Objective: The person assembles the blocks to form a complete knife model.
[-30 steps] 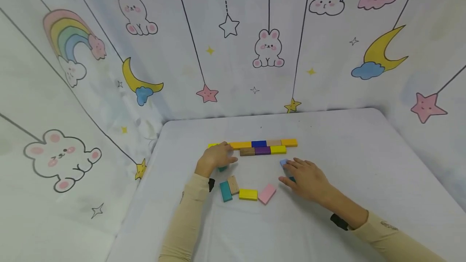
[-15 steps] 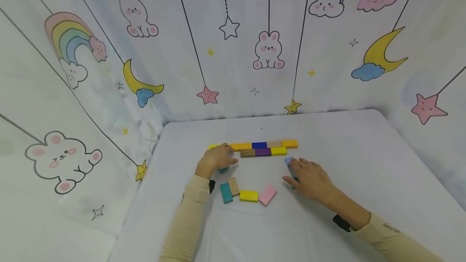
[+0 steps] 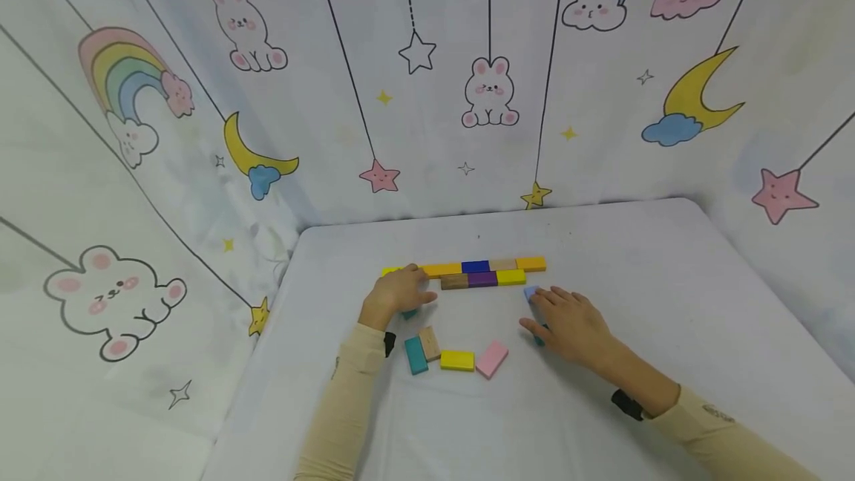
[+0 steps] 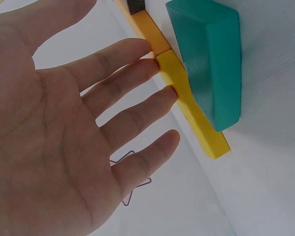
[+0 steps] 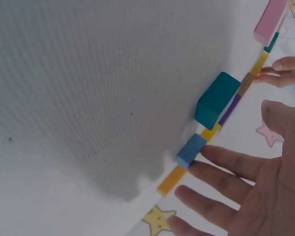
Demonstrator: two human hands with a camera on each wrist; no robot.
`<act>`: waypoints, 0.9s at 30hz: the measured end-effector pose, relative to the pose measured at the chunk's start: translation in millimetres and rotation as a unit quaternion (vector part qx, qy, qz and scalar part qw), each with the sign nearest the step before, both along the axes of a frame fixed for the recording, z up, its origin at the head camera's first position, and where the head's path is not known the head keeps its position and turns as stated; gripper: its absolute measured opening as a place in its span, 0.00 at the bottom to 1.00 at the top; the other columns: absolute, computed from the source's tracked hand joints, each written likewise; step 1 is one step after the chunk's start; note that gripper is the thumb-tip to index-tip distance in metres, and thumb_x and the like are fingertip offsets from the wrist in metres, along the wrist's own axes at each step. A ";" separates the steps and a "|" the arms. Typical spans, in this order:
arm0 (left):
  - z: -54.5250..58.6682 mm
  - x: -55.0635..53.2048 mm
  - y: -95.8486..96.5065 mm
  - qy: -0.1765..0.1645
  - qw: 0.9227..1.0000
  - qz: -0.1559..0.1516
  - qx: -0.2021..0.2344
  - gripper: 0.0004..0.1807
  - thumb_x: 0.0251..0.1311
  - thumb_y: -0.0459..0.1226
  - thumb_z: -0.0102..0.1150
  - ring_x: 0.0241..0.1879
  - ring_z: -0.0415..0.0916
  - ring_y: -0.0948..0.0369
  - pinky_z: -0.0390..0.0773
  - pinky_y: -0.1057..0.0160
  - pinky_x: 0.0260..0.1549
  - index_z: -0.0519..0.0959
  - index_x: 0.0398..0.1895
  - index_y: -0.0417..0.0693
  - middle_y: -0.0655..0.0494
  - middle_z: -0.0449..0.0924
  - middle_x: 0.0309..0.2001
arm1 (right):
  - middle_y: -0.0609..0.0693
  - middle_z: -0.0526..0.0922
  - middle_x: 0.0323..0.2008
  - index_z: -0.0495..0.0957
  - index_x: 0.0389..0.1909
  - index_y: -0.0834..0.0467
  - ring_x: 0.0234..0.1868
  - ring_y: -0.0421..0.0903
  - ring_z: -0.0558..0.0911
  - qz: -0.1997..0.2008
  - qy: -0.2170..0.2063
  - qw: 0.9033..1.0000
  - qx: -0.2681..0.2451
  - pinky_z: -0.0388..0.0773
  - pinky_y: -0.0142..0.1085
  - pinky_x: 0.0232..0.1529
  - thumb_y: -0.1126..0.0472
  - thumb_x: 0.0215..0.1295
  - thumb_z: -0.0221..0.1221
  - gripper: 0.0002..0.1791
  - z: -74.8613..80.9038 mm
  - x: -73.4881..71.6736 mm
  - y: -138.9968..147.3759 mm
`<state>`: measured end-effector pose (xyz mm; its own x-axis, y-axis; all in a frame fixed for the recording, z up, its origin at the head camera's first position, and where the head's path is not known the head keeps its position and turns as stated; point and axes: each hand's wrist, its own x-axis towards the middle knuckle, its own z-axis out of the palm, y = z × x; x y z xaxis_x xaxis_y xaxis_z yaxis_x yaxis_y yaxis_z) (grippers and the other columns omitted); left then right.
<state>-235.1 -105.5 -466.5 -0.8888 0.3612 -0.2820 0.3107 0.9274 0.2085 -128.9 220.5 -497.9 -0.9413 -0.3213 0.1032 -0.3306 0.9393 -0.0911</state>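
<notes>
My left hand (image 3: pixel 394 295) reaches over the left end of a long row of blocks, fingers straight. In the left wrist view its fingertips lie right at a yellow block (image 4: pixel 201 128) and the orange block (image 4: pixel 152 33) beside it. A teal block (image 4: pixel 221 64) sits close by, partly under that hand in the head view. With fingers spread, my right hand (image 3: pixel 571 325) touches a light blue block (image 5: pixel 191 150) with its fingertips, on the table right of the rows. Another teal block (image 5: pixel 219 101) lies near its thumb, partly hidden in the head view.
The back row includes orange, dark blue (image 3: pixel 476 266) and plain wood blocks. Against its front lie brown, purple (image 3: pixel 482 278) and yellow blocks. Nearer are loose teal (image 3: pixel 416 355), wood (image 3: pixel 430 344), yellow (image 3: pixel 457 360) and pink (image 3: pixel 492 359) blocks. A patterned curtain hangs behind the white table.
My right hand has shifted slightly right and the light blue block has slid with it, mostly in the first half second. My left hand stays in place at the row's left end.
</notes>
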 end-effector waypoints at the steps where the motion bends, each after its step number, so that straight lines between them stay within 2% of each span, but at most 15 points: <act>1: -0.2 0.0 -0.1 0.001 1.000 -0.001 -0.001 0.33 0.72 0.57 0.61 0.67 0.74 0.48 0.77 0.44 0.63 0.75 0.72 0.51 0.50 0.69 0.74 | 0.64 0.79 0.66 0.78 0.66 0.63 0.69 0.66 0.75 0.000 0.001 1.000 -0.001 0.71 0.65 0.66 0.38 0.75 0.59 0.35 -0.2 -0.6 0.0; 9: -0.5 0.4 0.1 0.002 1.000 0.000 -0.004 0.33 0.72 0.57 0.61 0.67 0.74 0.48 0.77 0.44 0.64 0.75 0.73 0.51 0.50 0.69 0.75 | 0.65 0.78 0.66 0.77 0.67 0.65 0.68 0.66 0.75 0.000 0.008 1.000 -0.003 0.71 0.65 0.66 0.37 0.76 0.57 0.36 -3.6 -4.4 0.6; 22: 0.6 1.6 0.6 0.003 1.000 -0.009 -0.003 0.33 0.72 0.57 0.60 0.67 0.74 0.49 0.77 0.45 0.63 0.75 0.72 0.49 0.49 0.69 0.74 | 0.64 0.78 0.67 0.76 0.68 0.63 0.69 0.66 0.74 -0.023 -0.013 1.000 0.012 0.71 0.65 0.66 0.36 0.76 0.56 0.37 -3.8 -11.5 1.4; 27: 1.7 1.4 1.8 0.003 1.000 -0.003 -0.002 0.33 0.72 0.56 0.61 0.67 0.74 0.49 0.78 0.45 0.63 0.75 0.72 0.50 0.49 0.69 0.75 | 0.64 0.78 0.67 0.76 0.68 0.62 0.69 0.67 0.74 -0.024 -0.015 0.999 0.017 0.71 0.67 0.65 0.36 0.75 0.57 0.37 -2.6 -15.2 2.5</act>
<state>-233.7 -103.7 -464.8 -0.8885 0.3649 -0.2781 0.3172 0.9265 0.2023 -144.1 223.0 -500.5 -0.9582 -0.2788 0.0645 -0.2830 0.9567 -0.0683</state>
